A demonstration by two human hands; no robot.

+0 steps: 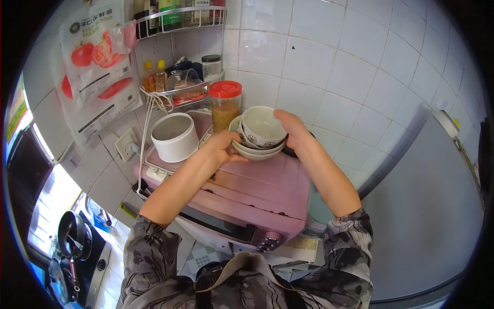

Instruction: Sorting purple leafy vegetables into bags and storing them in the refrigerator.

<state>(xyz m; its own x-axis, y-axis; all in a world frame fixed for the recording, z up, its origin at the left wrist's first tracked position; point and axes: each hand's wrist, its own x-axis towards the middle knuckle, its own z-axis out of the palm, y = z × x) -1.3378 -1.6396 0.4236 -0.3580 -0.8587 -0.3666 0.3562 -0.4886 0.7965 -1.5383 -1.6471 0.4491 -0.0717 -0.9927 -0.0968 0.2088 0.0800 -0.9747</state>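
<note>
A small stack of white bowls with a dark flower pattern is held between my two hands, above the back of a pink toaster oven. My left hand grips the lower bowls from the left, its thumb near the rim and fingers under the side. On the right, my right hand holds the upper bowl's rim, fingers wrapped round the far side and partly hidden. The top bowl sits tilted in the others. Just behind the stack stands a clear jar with a red lid and yellowish contents.
A white round pot stands on the oven's left side. A metal corner rack with bottles and jars hangs behind. Printed plastic bags hang at the left wall above a socket. A large grey appliance stands right; a stove with pans is lower left.
</note>
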